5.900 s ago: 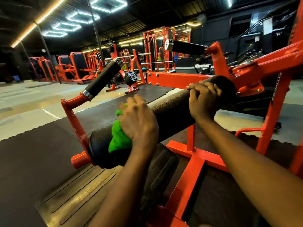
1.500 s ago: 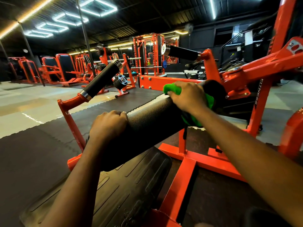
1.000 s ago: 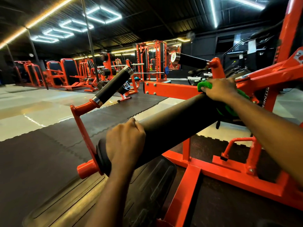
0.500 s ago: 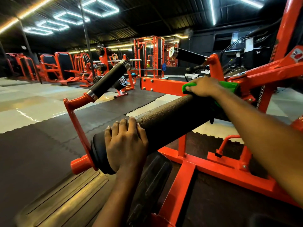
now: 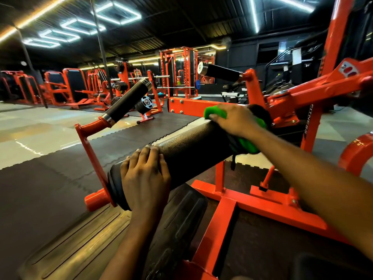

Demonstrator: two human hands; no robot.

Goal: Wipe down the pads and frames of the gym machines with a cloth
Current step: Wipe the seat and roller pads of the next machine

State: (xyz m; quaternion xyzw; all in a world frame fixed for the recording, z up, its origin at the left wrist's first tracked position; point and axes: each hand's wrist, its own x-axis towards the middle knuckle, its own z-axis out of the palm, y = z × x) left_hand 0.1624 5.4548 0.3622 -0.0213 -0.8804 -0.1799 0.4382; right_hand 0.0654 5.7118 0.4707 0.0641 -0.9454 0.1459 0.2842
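Observation:
A long black roller pad (image 5: 193, 146) runs diagonally across an orange machine frame (image 5: 226, 201). My left hand (image 5: 145, 178) wraps over the pad's near end, fingers curled round its top. At the pad's far end my right hand (image 5: 236, 120) grips a green cloth (image 5: 248, 142) and presses it onto the pad. The cloth drapes over the roller on both sides of the hand. Two black-gripped handles rise from the frame, one on the left (image 5: 127, 103) and one at the back (image 5: 220, 70).
A ribbed black foot plate (image 5: 84, 239) lies below the roller. Orange frame bars (image 5: 314, 91) cross close on the right. Black rubber matting (image 5: 40, 188) and a pale glossy floor (image 5: 30, 130) stretch to the left. Orange racks and benches (image 5: 66, 87) line the back.
My right hand with the cloth has kept rubbing at the far end of the pad, sliding slightly back along it. Several seconds ago the left hand held the cloth; now the right does.

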